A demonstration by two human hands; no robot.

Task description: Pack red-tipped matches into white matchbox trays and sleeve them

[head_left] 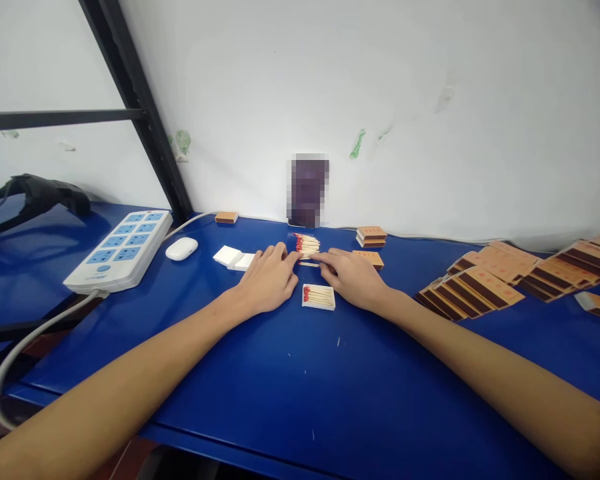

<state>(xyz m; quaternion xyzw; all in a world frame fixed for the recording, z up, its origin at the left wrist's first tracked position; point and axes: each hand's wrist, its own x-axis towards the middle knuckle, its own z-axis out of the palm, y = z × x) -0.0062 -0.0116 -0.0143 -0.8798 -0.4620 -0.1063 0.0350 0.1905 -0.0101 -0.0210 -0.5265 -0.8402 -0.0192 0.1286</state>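
Note:
On the blue tabletop, a small pile of red-headed matches (308,244) lies between my two hands. My left hand (269,279) rests at the pile's left side, its index fingertip by the match heads and its thumb held apart. From the right, my right hand (354,277) reaches in with index finger and thumb close together. Between them they meet the end of a single match (309,265) at the pile's near edge. Nearer me sits a white matchbox tray (319,305) with matches inside, heads to the left. White trays (229,256) lie beyond my left hand, partly covered by it.
Matchbox sleeves (480,290) lie fanned out at right. Closed-looking matchboxes (371,235) stand near the wall, another matchbox (226,217) at back left. At left are a power strip (125,247), a white earphone case (181,249) and a black shelf post (150,113). A blurred dark panel (307,190) leans against the wall.

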